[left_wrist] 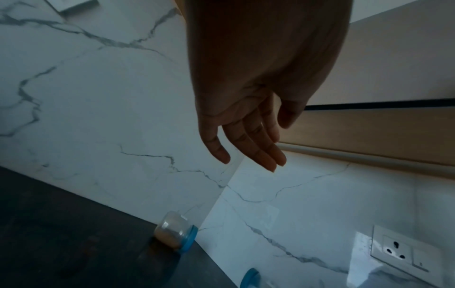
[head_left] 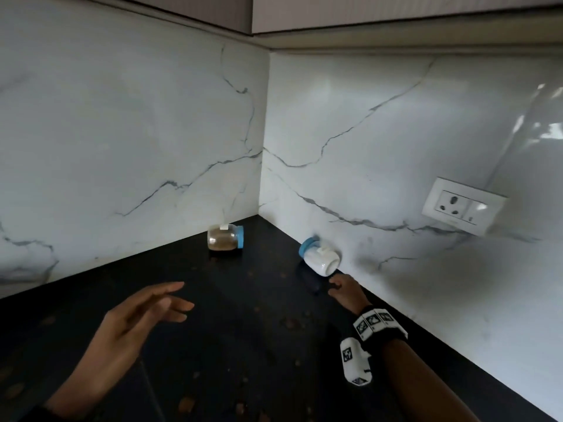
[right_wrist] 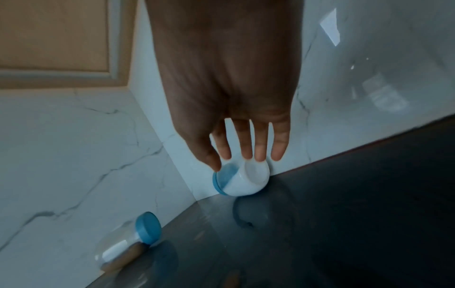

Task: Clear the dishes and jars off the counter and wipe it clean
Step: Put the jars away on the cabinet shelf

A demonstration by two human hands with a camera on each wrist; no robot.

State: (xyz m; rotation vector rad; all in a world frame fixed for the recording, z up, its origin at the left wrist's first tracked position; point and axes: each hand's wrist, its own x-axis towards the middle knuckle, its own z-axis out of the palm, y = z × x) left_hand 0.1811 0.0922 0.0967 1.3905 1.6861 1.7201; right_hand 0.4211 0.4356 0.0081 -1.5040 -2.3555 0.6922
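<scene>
Two small jars with blue lids lie on their sides near the corner of the black counter [head_left: 243, 330]. One is clear with brown powder [head_left: 225, 240] [left_wrist: 176, 233] [right_wrist: 128, 245]. The other is white [head_left: 321, 257] [right_wrist: 242, 179] and lies against the right wall; only its lid [left_wrist: 249, 278] shows in the left wrist view. My right hand [head_left: 339, 287] [right_wrist: 246, 148] reaches to the white jar's base with straight, spread fingers; I cannot tell whether they touch it. My left hand [head_left: 164, 303] [left_wrist: 246, 148] hovers over the counter, fingers relaxed, holding nothing.
Brown spots and stains [head_left: 292, 322] are scattered over the counter. White marble walls meet in the corner behind the jars. A wall socket [head_left: 463, 205] [left_wrist: 403, 253] sits on the right wall, and cabinets hang above.
</scene>
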